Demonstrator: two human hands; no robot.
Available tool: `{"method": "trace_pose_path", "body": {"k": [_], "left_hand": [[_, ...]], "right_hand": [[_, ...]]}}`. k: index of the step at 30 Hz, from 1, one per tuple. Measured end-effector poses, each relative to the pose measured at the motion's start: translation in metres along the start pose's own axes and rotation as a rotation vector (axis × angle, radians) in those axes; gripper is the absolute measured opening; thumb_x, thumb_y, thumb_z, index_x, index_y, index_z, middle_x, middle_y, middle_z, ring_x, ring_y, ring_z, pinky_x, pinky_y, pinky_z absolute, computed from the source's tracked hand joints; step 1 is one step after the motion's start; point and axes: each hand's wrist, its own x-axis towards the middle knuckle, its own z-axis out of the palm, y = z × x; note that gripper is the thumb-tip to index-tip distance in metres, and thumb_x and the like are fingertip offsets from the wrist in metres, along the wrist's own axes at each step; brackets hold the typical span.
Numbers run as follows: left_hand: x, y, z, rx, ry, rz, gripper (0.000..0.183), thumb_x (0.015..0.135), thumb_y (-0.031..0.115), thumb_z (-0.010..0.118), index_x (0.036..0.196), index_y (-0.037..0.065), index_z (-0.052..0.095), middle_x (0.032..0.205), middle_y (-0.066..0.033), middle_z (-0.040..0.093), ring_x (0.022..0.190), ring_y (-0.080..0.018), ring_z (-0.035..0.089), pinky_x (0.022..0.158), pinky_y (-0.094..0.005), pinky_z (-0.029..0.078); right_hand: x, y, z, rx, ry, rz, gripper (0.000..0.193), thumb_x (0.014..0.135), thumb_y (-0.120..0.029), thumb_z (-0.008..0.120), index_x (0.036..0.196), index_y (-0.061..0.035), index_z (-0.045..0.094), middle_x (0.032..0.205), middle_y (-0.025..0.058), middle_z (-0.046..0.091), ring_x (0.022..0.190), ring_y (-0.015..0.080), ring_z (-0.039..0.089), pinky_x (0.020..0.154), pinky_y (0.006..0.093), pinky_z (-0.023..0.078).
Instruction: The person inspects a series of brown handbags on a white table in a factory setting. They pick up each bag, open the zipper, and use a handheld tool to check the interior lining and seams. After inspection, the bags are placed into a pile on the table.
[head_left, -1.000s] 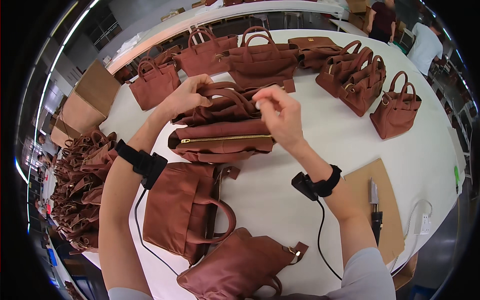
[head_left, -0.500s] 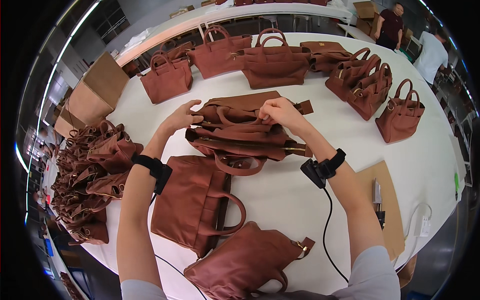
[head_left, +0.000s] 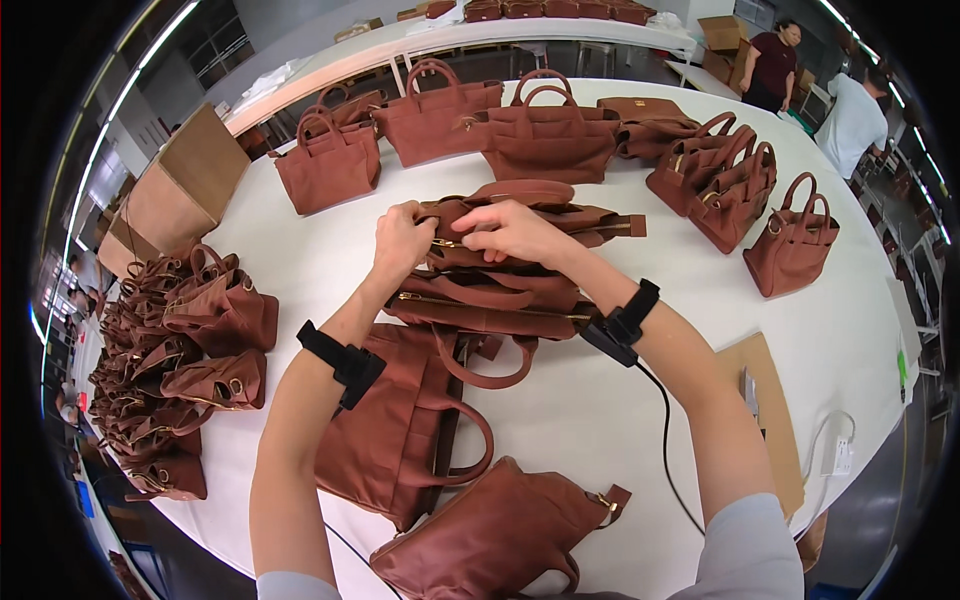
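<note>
A reddish-brown leather handbag (head_left: 590, 222) lies on its side at the middle of the table, under both hands. My left hand (head_left: 403, 242) is closed on its left end, beside a gold zipper. My right hand (head_left: 510, 232) hovers over the same zipper, fingers loosely bent and apart, reaching left; I see nothing held in it. Just nearer lies a second brown handbag (head_left: 500, 315) with a long gold zipper and its handle toward me. Closer still are a flat brown handbag (head_left: 380, 430) and another handbag (head_left: 490, 535) with a zipper end tab.
Several finished-looking handbags (head_left: 550, 140) stand along the far edge. A heap of brown bags (head_left: 150, 370) fills the left side, near a cardboard box (head_left: 190, 180). On the right are a cardboard sheet (head_left: 770, 400) and a white power strip (head_left: 843, 456). Two people stand beyond the table.
My left hand has gone from spread fingers to a grip on the bag's left end. My right hand has moved left, leaving the handle. The far bag's handle has flipped away from me.
</note>
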Motion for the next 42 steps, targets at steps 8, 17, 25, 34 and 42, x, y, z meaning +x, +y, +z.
{"method": "trace_pose_path", "body": {"k": [8, 17, 25, 34, 42], "left_hand": [[-0.004, 0.023, -0.005, -0.322, -0.168, -0.311, 0.023, 0.08, 0.014, 0.053, 0.09, -0.006, 0.058, 0.066, -0.015, 0.062, 0.044, -0.0196, 0.059, 0.037, -0.0294, 0.048], [0.0, 0.022, 0.002, -0.367, -0.165, -0.284, 0.023, 0.08, 0.012, 0.051, 0.09, -0.008, 0.057, 0.069, -0.017, 0.062, 0.047, -0.0224, 0.062, 0.039, -0.0312, 0.052], [0.006, 0.03, -0.002, -0.243, -0.151, -0.242, 0.02, 0.085, 0.013, 0.049, 0.093, -0.005, 0.053, 0.063, -0.0146, 0.061, 0.042, -0.0196, 0.058, 0.035, -0.0289, 0.048], [0.007, 0.025, -0.005, 0.047, -0.002, -0.005, 0.022, 0.08, 0.017, 0.054, 0.093, -0.001, 0.058, 0.08, -0.0163, 0.062, 0.067, -0.0235, 0.064, 0.055, -0.039, 0.052], [0.003, 0.037, -0.008, 0.572, 0.057, 0.22, 0.03, 0.078, 0.04, 0.065, 0.081, 0.011, 0.073, 0.103, -0.0114, 0.055, 0.105, -0.0303, 0.047, 0.085, -0.0477, 0.032]], "right_hand": [[0.009, -0.015, 0.022, -0.581, 0.2, -0.256, 0.026, 0.074, -0.025, 0.067, 0.083, -0.0021, 0.06, 0.075, 0.0159, 0.065, 0.072, 0.0343, 0.064, 0.066, 0.0432, 0.051], [0.015, -0.015, 0.03, -0.861, 0.313, -0.442, 0.023, 0.067, -0.009, 0.061, 0.085, 0.0058, 0.058, 0.074, 0.0242, 0.064, 0.07, 0.0386, 0.065, 0.062, 0.0445, 0.053], [0.02, -0.014, 0.016, -0.406, 0.447, -0.201, 0.014, 0.069, -0.008, 0.059, 0.081, -0.006, 0.053, 0.074, 0.0178, 0.062, 0.079, 0.0411, 0.06, 0.069, 0.0478, 0.047], [0.019, -0.009, -0.011, -0.025, 0.326, -0.083, 0.004, 0.073, -0.007, 0.057, 0.076, -0.0041, 0.057, 0.068, 0.0092, 0.063, 0.063, 0.0225, 0.067, 0.058, 0.0335, 0.049], [0.028, 0.0, 0.009, 0.241, 0.373, -0.123, 0.007, 0.075, -0.003, 0.055, 0.082, -0.0019, 0.057, 0.07, 0.0075, 0.061, 0.054, 0.016, 0.061, 0.055, 0.0283, 0.046]]}}
